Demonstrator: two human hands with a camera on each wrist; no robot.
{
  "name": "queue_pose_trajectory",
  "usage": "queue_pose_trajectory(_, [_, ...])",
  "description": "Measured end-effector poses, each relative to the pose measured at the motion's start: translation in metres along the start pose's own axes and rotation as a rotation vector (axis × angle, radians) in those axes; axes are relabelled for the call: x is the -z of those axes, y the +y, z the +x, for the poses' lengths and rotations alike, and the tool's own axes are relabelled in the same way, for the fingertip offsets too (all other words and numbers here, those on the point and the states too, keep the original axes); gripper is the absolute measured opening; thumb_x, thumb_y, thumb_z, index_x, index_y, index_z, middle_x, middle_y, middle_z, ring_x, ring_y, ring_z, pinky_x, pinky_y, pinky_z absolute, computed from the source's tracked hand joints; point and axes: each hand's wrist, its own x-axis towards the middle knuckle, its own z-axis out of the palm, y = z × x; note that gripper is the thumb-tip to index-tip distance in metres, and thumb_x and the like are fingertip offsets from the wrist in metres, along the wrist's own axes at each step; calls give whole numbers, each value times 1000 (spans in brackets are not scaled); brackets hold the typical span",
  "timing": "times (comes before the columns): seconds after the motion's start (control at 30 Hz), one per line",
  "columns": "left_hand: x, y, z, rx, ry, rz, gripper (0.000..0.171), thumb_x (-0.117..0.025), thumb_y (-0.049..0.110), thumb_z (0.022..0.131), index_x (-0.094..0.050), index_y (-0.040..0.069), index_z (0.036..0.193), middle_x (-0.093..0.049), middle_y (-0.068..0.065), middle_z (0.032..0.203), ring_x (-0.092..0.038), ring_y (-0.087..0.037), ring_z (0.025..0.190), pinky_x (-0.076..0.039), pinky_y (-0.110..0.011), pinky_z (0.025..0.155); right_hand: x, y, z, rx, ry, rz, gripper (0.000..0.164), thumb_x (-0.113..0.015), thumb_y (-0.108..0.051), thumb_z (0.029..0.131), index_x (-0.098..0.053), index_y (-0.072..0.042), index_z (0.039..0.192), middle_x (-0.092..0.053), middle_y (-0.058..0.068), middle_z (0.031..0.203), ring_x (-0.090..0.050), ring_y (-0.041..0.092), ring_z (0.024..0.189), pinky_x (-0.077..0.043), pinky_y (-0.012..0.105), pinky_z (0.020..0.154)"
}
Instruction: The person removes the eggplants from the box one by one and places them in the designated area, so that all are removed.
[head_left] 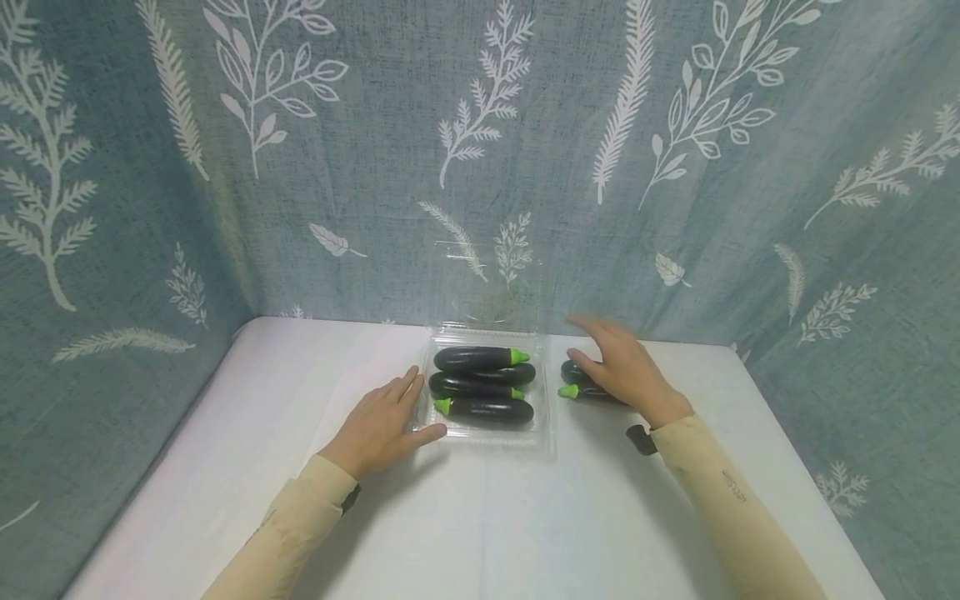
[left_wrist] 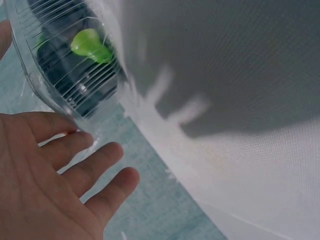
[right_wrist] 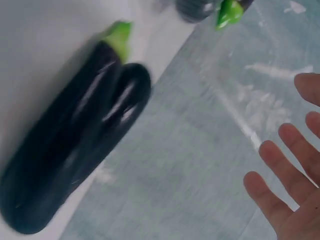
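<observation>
A clear plastic clamshell box (head_left: 546, 417) lies with its lid (head_left: 491, 283) raised at the back. Several dark eggplants (head_left: 480, 410) with green caps lie side by side in it. My left hand (head_left: 378, 421) is at the box's left side, fingers spread, with fingertips at its edge; the left wrist view shows the box wall (left_wrist: 37, 80) by those fingers. Two more eggplants (right_wrist: 60, 135) lie together on the table right of the box. Above them is my right hand (head_left: 626, 371), fingers extended and holding nothing; in the head view it hides part of them.
A white-covered table (head_left: 480, 533) carries everything. Blue-green curtains (head_left: 375, 167) with white leaf prints hang behind it and along both sides. The raised lid stands close to the back curtain.
</observation>
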Motion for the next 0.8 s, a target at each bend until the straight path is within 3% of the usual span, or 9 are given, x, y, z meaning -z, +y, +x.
queue_pose_trajectory(0.37, [0,0,1,4,-2,-14,92,-58,62,95,-41,-10,149,-40,-27,155,-47,-44,136,-40,-54,110,-13,-34,44,111,-41,17,64,-68,-27,99,-41,-11,155,-49,11,152,-47,33,138,-39,50,113])
queue_pose_trajectory(0.8, [1,1,-1,13,-14,-19,94,-57,64,95,-38,-10,150,-37,-27,156,-46,-44,137,-39,-54,112,-52,-59,74,86,-168,82,65,-72,-23,97,-43,-8,153,-46,9,155,-42,28,143,-34,43,118])
